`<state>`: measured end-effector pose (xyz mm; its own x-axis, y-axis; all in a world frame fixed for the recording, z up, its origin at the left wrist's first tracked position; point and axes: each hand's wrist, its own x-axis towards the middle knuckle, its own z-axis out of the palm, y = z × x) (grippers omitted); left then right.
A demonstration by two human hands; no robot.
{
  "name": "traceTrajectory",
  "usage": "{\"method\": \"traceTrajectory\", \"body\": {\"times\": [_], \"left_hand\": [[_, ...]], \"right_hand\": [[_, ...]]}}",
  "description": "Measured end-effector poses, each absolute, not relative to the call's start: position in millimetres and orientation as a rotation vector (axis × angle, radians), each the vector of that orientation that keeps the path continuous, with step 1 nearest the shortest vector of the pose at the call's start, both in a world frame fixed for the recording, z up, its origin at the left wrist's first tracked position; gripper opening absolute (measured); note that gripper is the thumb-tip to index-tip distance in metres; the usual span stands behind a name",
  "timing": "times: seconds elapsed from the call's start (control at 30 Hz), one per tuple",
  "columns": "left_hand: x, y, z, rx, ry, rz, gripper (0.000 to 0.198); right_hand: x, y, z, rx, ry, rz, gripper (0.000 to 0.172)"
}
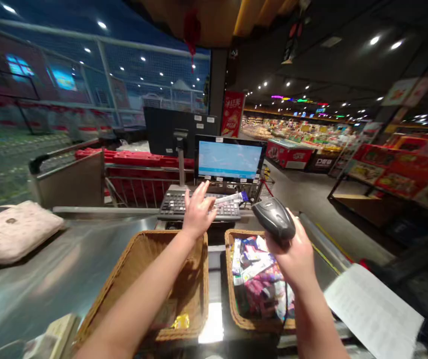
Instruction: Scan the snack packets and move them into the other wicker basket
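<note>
My left hand (198, 210) is over the black keyboard (174, 205) with its fingers apart. A slim white packet with a blue end (232, 199) appears to lie across the right part of the keys, close to my left fingers; whether they touch is unclear. My right hand (297, 255) is wrapped round a black barcode scanner (274, 218), held above a wicker basket (230, 279) full of small colourful packets (257, 279). To the left, under my forearm, stands another wicker basket (205, 284) with a small yellow packet (181, 321) at its bottom.
A lit monitor (230, 158) stands behind the keyboard, beside a dark screen's back (167, 130). On the metal counter (98, 254) lies a pale handbag (14, 232). A printed paper sheet (373, 306) is at right. The scanner's cable hangs over the right basket.
</note>
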<state>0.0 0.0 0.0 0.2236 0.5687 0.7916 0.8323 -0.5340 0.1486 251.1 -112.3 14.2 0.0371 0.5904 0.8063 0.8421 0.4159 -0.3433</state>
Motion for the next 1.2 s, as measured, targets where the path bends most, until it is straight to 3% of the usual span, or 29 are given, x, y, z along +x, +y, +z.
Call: {"method": "traceTrajectory", "body": {"times": [1.2], "left_hand": [[-98.6, -23.2, 0.6, -1.972, -1.483, -1.171, 0.018]], "right_hand": [[158.5, -102.0, -5.2, -1.105, -1.976, -0.002, 0.042]]}}
